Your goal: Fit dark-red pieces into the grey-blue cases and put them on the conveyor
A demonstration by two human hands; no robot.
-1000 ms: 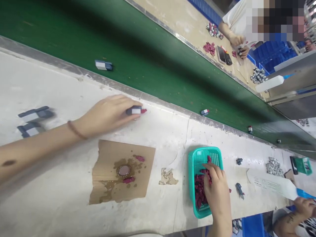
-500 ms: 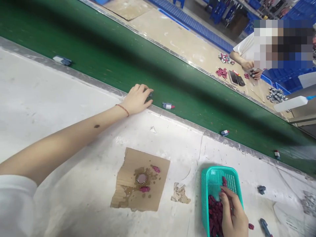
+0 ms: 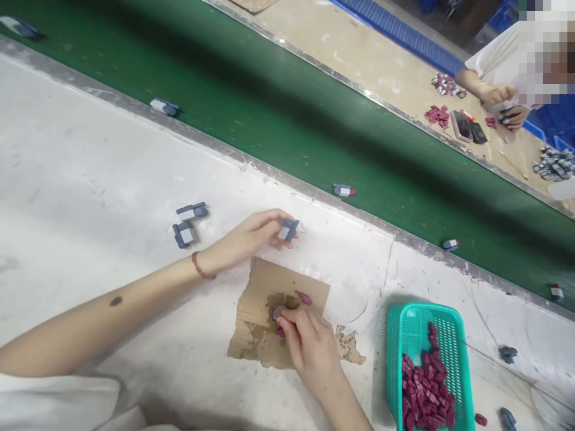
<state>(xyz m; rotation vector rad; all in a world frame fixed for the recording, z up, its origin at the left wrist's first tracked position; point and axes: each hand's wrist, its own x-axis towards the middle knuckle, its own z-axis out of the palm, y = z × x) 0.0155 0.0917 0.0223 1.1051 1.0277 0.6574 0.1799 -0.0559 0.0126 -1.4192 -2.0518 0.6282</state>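
My left hand [image 3: 251, 238] holds a small grey-blue and white part [image 3: 288, 229] at its fingertips, just above the top edge of a stained cardboard piece [image 3: 256, 335]. My right hand [image 3: 309, 347] rests on that cardboard with its fingertips pinched on a small dark red piece [image 3: 281, 331] beside a round metal disc [image 3: 276, 312]. Another red piece [image 3: 306, 298] lies on the cardboard. Two grey-blue parts [image 3: 187, 224] lie on the white table to the left of my left hand.
A teal basket [image 3: 401, 326] of red pieces stands at the right. A green conveyor belt [image 3: 269, 114] runs along the far side, carrying several small parts [image 3: 344, 191]. Another person's hands [image 3: 503, 102] work at the bench beyond it.
My left hand came back from the belt edge with a grey-blue part. My right hand left the teal basket and moved to the cardboard by the disc.
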